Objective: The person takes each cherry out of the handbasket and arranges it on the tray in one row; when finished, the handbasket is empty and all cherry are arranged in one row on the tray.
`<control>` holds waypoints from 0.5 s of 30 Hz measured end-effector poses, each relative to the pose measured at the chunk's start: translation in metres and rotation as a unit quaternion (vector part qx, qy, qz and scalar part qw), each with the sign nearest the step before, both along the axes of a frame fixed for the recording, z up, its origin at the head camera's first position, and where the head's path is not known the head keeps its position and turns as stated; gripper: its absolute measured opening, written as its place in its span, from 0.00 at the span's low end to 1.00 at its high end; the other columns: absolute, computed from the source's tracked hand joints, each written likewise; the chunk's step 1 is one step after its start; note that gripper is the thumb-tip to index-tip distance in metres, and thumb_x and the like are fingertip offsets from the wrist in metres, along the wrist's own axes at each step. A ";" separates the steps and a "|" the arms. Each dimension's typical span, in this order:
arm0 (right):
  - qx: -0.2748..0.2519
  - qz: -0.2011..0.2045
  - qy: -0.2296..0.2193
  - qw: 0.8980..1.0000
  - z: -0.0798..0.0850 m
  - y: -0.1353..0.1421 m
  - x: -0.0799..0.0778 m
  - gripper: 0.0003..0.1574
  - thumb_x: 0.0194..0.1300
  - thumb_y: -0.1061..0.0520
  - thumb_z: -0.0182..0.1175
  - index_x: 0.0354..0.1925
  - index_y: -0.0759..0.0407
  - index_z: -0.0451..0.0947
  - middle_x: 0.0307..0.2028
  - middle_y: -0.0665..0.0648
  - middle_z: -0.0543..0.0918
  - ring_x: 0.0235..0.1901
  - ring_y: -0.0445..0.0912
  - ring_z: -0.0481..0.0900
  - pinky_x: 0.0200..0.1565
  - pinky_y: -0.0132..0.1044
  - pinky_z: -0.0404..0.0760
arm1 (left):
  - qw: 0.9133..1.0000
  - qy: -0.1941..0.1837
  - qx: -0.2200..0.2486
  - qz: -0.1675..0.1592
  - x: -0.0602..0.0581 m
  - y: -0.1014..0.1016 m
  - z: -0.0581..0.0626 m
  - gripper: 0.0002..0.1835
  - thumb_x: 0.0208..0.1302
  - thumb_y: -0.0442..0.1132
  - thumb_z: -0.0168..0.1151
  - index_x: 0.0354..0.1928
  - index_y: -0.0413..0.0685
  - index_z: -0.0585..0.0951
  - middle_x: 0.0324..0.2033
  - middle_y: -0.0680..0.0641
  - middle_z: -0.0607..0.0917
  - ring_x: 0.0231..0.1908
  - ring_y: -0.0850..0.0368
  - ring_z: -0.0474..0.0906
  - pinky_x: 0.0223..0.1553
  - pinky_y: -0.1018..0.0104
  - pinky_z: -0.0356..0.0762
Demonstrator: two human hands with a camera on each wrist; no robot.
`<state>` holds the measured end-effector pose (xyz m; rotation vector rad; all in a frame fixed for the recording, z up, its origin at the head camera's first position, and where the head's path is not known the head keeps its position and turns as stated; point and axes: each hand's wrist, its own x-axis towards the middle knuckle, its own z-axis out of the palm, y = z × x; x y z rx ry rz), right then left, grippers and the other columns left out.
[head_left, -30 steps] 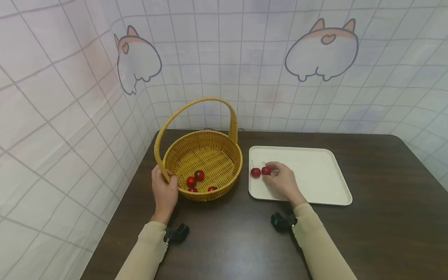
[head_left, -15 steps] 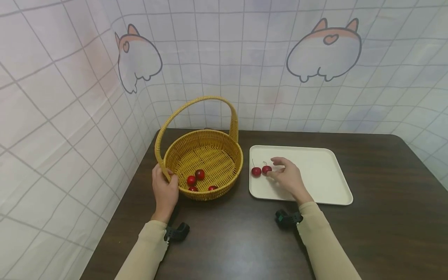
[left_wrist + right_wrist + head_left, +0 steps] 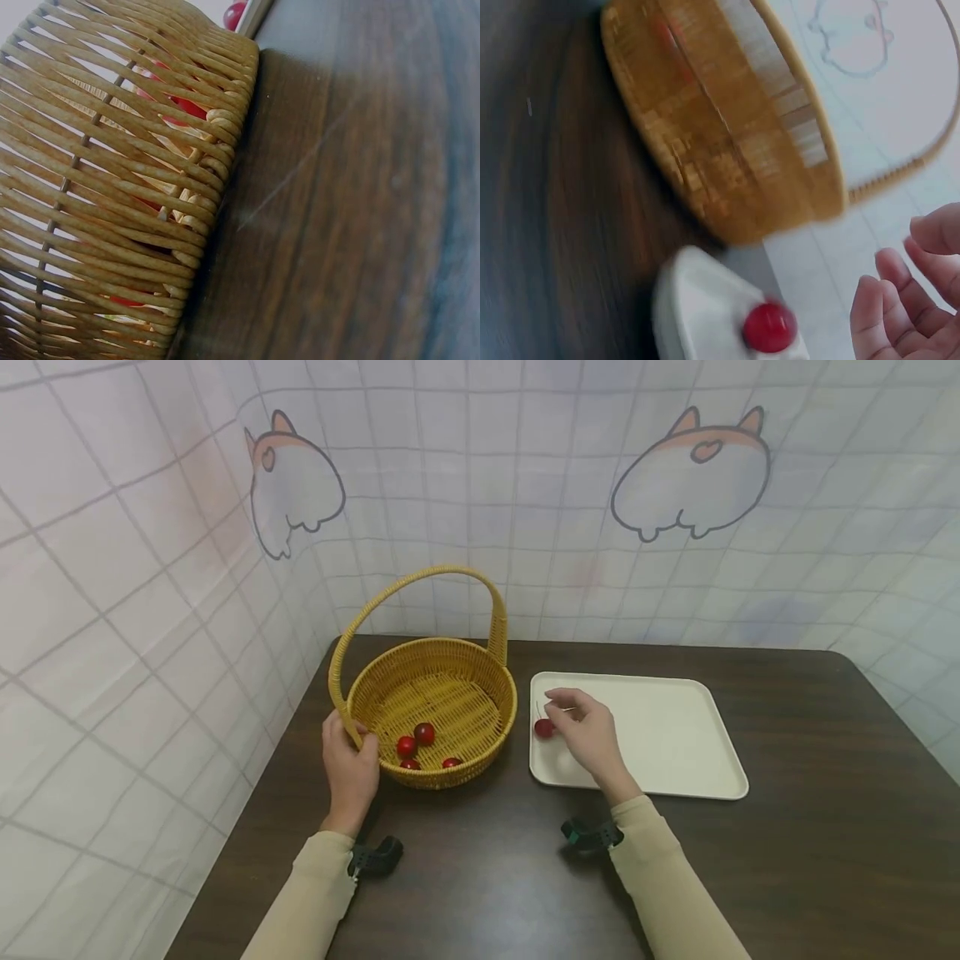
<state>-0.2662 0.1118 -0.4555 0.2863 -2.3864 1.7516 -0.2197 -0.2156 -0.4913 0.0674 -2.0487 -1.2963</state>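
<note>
The left hand [image 3: 351, 768] is curled around the side of the yellow basket [image 3: 506, 743], right where the handle [image 3: 448, 569] joins on. Its fingers are clamped there. Four red cherries [image 3: 424, 734] lie in the basket, to the right of those fingers, and the near edge partly hides two of them.

The right hand [image 3: 588, 737] is over the white tray [image 3: 675, 735]. Its thumb and pointing finger are close together, and the other fingers bend loosely a little way off. I can't tell if the tips pinch something thin. One cherry [image 3: 543, 727] sits on the tray just beside these fingertips, on the side toward the basket. Its thin stem [image 3: 537, 708] pokes up near them. The palm could be hiding something else. The dark table [image 3: 480, 877] is under it all.

What could go wrong? The cherry is round and looks smooth, so a bump from the knuckles could make it roll to the tray edge. If the fingers catch only the stem, it might slip or snap, and the cherry could drop. If the left fingers pull up too hard, the basket could tip and its cherries could tumble.
</note>
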 end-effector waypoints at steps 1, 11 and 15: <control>-0.005 0.010 0.004 1.000 0.000 -0.007 0.001 0.17 0.67 0.57 0.61 0.51 0.63 0.80 0.43 0.61 0.83 0.37 0.58 0.82 0.35 0.36 0.81 | 1.000 0.001 -0.002 0.002 0.000 -0.001 0.000 0.05 0.59 0.25 0.51 0.33 0.40 0.68 0.54 0.35 0.71 0.44 0.48 0.65 0.40 0.56 0.59; 0.022 0.101 0.043 0.994 0.016 -0.058 0.014 0.15 0.64 0.59 0.64 0.50 0.55 0.80 0.42 0.53 0.84 0.43 0.45 0.80 0.47 0.40 0.79 | 1.000 0.002 -0.005 0.003 -0.001 -0.003 -0.002 0.04 0.62 0.27 0.52 0.33 0.40 0.69 0.55 0.35 0.71 0.42 0.50 0.64 0.40 0.57 0.60; 0.052 0.120 0.050 0.990 0.023 -0.074 0.015 0.16 0.62 0.60 0.65 0.50 0.55 0.81 0.43 0.51 0.84 0.45 0.45 0.80 0.47 0.40 0.80 | 1.000 -0.004 -0.002 0.006 -0.001 -0.002 -0.002 0.04 0.63 0.28 0.52 0.33 0.40 0.68 0.56 0.36 0.71 0.41 0.51 0.64 0.39 0.58 0.60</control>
